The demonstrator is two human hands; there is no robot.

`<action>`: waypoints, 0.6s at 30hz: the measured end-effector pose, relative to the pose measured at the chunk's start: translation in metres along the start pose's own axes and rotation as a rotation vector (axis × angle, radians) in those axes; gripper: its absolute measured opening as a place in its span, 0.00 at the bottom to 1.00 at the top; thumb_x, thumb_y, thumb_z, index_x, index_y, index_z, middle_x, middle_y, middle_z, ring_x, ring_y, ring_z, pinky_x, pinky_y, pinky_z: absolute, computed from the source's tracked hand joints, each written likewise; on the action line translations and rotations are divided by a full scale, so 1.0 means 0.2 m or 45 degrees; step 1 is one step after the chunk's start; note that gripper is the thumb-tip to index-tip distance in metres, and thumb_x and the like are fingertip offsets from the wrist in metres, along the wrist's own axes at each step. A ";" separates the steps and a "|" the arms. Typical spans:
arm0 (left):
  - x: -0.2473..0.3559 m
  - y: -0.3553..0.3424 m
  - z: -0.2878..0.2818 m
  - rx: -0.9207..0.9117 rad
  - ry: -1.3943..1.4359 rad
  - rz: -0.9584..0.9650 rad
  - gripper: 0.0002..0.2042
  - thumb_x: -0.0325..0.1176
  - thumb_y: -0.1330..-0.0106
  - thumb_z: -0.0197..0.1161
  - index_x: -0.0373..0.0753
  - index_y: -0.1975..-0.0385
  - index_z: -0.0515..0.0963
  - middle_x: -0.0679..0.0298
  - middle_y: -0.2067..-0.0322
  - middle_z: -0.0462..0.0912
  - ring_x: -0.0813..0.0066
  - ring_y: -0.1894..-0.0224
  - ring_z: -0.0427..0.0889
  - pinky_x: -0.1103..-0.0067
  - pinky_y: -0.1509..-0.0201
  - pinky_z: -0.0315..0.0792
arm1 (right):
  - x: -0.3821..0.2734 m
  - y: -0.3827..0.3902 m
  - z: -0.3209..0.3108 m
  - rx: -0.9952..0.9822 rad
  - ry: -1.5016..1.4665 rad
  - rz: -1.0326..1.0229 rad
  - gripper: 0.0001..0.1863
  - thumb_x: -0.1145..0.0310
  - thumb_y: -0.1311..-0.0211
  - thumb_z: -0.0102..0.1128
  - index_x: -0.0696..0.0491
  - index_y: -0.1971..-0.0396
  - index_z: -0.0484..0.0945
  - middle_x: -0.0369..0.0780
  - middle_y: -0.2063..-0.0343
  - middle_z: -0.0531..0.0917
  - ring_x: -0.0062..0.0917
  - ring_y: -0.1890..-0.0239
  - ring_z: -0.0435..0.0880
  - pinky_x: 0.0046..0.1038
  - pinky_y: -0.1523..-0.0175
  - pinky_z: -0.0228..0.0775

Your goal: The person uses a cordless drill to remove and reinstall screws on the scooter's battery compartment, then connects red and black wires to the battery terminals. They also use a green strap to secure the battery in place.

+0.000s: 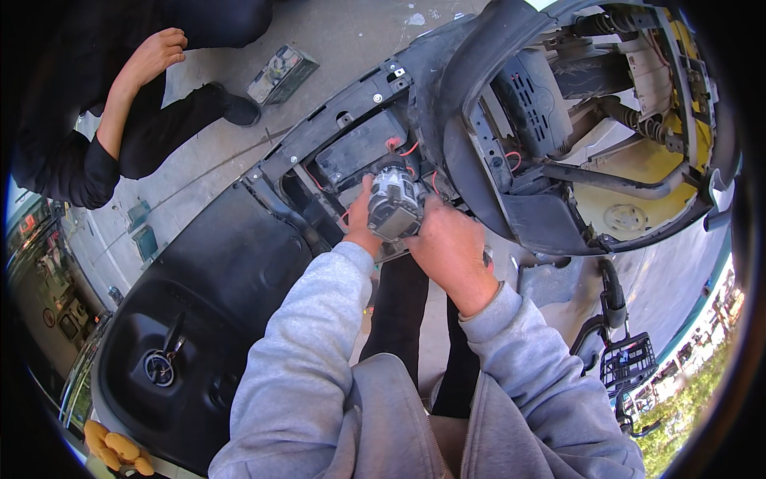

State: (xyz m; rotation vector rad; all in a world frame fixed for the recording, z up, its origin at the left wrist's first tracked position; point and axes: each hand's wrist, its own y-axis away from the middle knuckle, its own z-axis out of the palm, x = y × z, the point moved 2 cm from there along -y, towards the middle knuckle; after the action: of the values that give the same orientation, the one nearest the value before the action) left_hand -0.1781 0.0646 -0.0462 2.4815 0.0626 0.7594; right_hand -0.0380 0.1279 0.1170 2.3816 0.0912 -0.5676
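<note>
A grey and black cordless drill (391,203), slightly blurred, is over the open compartment of an electric scooter. My right hand (451,243) is closed around it from the right. Against its left side lies my left hand (363,219), closed on it, with most of its fingers hidden behind the tool. The drill's front end reaches toward a black battery (359,148) in the compartment, beside a red terminal (392,144). Whatever its tip touches cannot be made out. Thin red wires (409,149) run next to the battery.
The scooter's black floor panel (183,295), with a key in its round lock (159,367), extends left. Its opened rear frame (662,184) rises at right. Another person's hand (155,56) is at upper left, near a battery-like block (281,74) on the ground. A bicycle basket (628,361) stands lower right.
</note>
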 end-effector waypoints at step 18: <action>0.01 -0.28 -0.27 0.521 0.705 -0.036 0.16 0.25 0.47 0.70 0.32 0.57 0.78 0.53 0.62 0.80 0.58 0.60 0.82 0.72 0.55 0.76 | -0.13 -0.10 0.00 -0.082 -0.157 0.124 0.21 0.56 0.50 0.68 0.60 0.68 0.77 0.50 0.75 0.84 0.46 0.69 0.85 0.42 0.62 0.77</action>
State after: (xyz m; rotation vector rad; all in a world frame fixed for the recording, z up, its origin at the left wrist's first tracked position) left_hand -0.1994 0.1392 -0.0374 2.5435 0.4949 1.5280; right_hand -0.0650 0.1463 0.1151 2.2692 -0.0597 -0.6536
